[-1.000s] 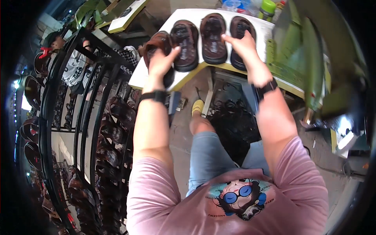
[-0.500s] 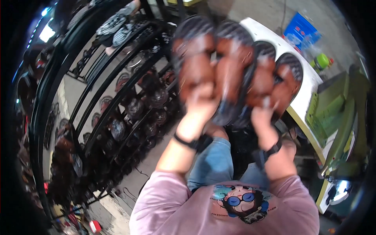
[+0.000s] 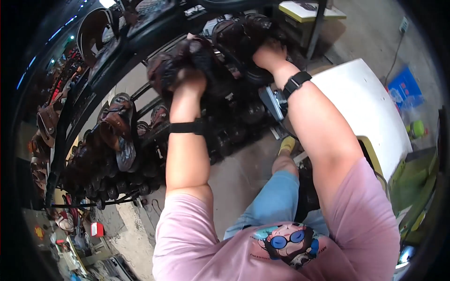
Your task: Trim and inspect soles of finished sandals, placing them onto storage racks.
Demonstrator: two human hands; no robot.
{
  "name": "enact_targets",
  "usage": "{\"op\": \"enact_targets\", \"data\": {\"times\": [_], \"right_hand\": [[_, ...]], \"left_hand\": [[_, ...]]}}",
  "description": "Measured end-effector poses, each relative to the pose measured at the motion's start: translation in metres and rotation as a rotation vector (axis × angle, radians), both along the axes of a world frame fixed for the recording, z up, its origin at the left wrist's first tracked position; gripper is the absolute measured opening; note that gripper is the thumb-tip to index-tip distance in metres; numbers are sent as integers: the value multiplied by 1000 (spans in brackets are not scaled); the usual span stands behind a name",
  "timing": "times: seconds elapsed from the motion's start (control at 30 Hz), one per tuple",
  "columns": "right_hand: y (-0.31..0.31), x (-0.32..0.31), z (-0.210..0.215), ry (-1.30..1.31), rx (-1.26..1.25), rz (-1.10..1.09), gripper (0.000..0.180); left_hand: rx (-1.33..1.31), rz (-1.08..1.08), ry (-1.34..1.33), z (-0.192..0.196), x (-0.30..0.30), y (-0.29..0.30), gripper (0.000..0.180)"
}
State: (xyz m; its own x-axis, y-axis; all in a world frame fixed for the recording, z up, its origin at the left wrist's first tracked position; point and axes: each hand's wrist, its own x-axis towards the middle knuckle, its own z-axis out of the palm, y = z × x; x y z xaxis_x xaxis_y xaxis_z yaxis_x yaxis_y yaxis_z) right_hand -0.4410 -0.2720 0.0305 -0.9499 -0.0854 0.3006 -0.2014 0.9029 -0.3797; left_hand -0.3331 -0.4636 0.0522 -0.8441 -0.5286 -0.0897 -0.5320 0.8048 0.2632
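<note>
The dark brown sandals (image 3: 234, 36) at your hands sit high in the picture, in front of the black rack (image 3: 77, 110), in two dim clusters side by side. Your left hand (image 3: 190, 80) is up against the left cluster, blurred, and your right hand (image 3: 271, 55) is at the right one; you can't tell whether either is gripping, as the sandals and shadow hide most of the fingers. The right cluster's long axis seems to run from upper left to lower right; which end is the toe is too dark to tell. The rack's top rail crosses just beyond them, and a dark post (image 3: 320, 29) stands to the right of your right hand. A brown sandal (image 3: 116, 122) leans on the rack to your left, with crowded rows of footwear (image 3: 110, 180) below. To your right is a white table (image 3: 370, 105) with a yellow edge, then a blue bag (image 3: 404, 86), a green-capped bottle (image 3: 416, 129) and green equipment (image 3: 412, 182). Grey floor (image 3: 229, 180) spreads beneath, with a red box (image 3: 97, 229) among clutter at far lower left.
</note>
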Motion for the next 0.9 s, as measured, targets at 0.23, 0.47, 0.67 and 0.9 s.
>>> {"op": "enact_targets", "data": {"times": [0.23,0.47,0.67,0.9], "right_hand": [[-1,56,-4,473,-515,414,58],[19,126,-149,67,-423,477,57],[-92,42,-176,-253,-56,510,60],[-28,45,-211,-456,85,273,44]], "left_hand": [[-148,-148,657,-11,66,38,42],[190,54,551,-113,157,-3,64],[191,10,847,-225,114,-141,49],[479,-151,199,-217,99,-77,48]]}}
